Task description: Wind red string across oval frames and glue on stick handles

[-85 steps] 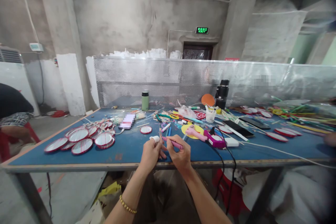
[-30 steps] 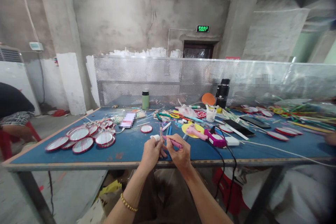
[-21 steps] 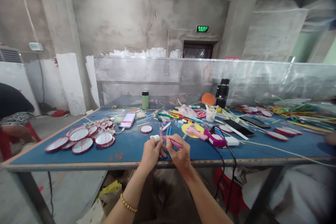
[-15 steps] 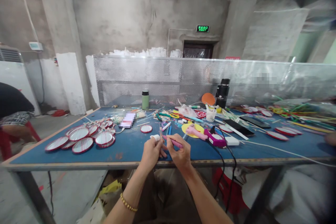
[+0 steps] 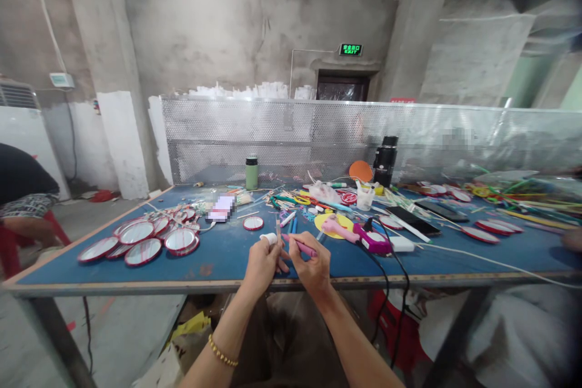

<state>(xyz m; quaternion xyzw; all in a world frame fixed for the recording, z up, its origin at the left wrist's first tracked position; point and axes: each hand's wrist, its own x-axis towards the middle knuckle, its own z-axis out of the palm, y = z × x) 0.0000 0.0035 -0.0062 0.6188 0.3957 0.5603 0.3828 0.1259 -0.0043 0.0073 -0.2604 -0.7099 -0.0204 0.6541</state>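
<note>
As red-rimmed discs [image 5: 136,232] crowd the left end of the desk [image 5: 227,270], a lit phone [image 5: 221,210] sits just right of them, and one lone disc [image 5: 253,224] lies farther along. Now to the front edge, near its middle: the left hand [image 5: 262,264], white wrap [image 5: 268,238] on one finger, pinches a thin strip [image 5: 279,227]; the right hand [image 5: 314,265] clasps a pink pen [image 5: 306,249], tip right at the strip, contact too small to call. Next comes a purple device [image 5: 373,243], then a black phone [image 5: 413,222] farther right.

- We note a blue-topped table [image 5: 222,268].
- At its left we log overlapping red-rimmed discs [image 5: 137,232].
- Toward the back, we record a green bottle [image 5: 251,176] standing.
</note>
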